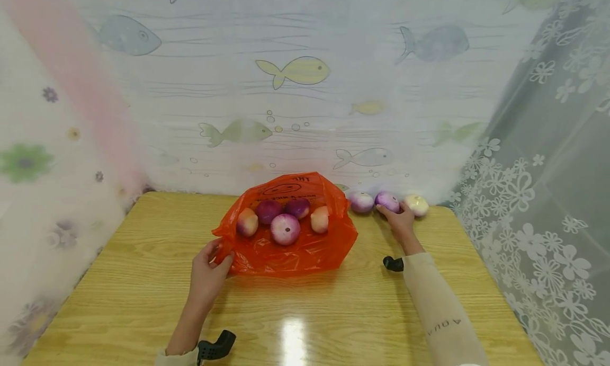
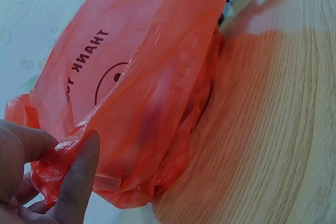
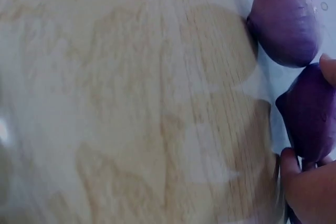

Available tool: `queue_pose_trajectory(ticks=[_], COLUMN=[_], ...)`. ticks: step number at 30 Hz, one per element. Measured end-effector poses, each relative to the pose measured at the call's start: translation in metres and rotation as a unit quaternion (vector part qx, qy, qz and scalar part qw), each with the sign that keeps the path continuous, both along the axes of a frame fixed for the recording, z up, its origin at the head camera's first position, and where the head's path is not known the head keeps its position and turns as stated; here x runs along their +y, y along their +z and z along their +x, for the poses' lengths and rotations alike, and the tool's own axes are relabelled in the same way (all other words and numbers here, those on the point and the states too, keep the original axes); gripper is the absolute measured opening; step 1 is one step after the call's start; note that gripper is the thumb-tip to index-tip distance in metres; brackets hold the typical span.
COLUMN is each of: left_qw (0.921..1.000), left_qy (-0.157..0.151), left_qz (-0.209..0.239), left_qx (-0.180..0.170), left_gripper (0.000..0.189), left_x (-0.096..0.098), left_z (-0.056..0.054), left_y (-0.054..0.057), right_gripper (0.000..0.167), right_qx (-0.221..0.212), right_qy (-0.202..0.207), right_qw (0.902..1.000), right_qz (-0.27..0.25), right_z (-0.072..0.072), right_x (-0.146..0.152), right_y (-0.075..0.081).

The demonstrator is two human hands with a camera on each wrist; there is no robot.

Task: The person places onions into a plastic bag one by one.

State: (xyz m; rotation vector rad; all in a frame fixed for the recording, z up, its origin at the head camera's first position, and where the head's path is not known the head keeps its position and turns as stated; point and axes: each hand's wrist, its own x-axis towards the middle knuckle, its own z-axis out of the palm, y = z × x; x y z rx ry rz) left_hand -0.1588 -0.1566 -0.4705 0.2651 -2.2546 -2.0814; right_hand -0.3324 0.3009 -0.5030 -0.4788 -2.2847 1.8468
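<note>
An orange-red plastic bag (image 1: pixel 286 257) lies on its side on the table, mouth toward me, with several onions (image 1: pixel 285 229) in it. At the bag's left edge, my left hand (image 1: pixel 209 268) pinches the thin plastic between thumb and fingers. The left wrist view shows this pinch on the bag (image 2: pixel 152 98) close up. My right hand (image 1: pixel 402 223) grips a purple onion (image 1: pixel 387 201) at the table's back edge, fingers and thumb on opposite sides of it. To its left sits a paler purple onion (image 1: pixel 361 202), to its right a whitish onion (image 1: pixel 416 205).
The wooden table (image 1: pixel 143 260) ends at the back against a fish-print curtain (image 1: pixel 295 117). A flower-patterned sheer curtain (image 1: pixel 548 223) hangs along the right side. Dark wrist-worn devices sit by the left wrist (image 1: pixel 216 346) and the right wrist (image 1: pixel 393 264).
</note>
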Motion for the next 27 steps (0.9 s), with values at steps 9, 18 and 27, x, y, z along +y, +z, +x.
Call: queue_pose_trajectory(ticks=[9, 18, 27], left_qw=[1.0, 1.0, 1.0], left_qy=[-0.002, -0.004, -0.004], left_qz=[-0.001, 0.001, -0.001], left_qx=[0.001, 0.003, 0.006], left_gripper=[0.047, 0.047, 0.047], left_x=[0.001, 0.002, 0.002], left_z=[0.0, 0.0, 0.001], left_y=[0.001, 0.001, 0.0], right_gripper=[0.087, 0.091, 0.081], right_qx=[0.03, 0.037, 0.101], right_qy=[0.011, 0.042, 0.07], right_qw=[0.9993, 0.9983, 0.9923], right_qz=[-0.021, 0.019, -0.013], right_z=[0.009, 0.031, 0.058], right_x=[0.005, 0.006, -0.002], right_y=[-0.001, 0.004, 0.009])
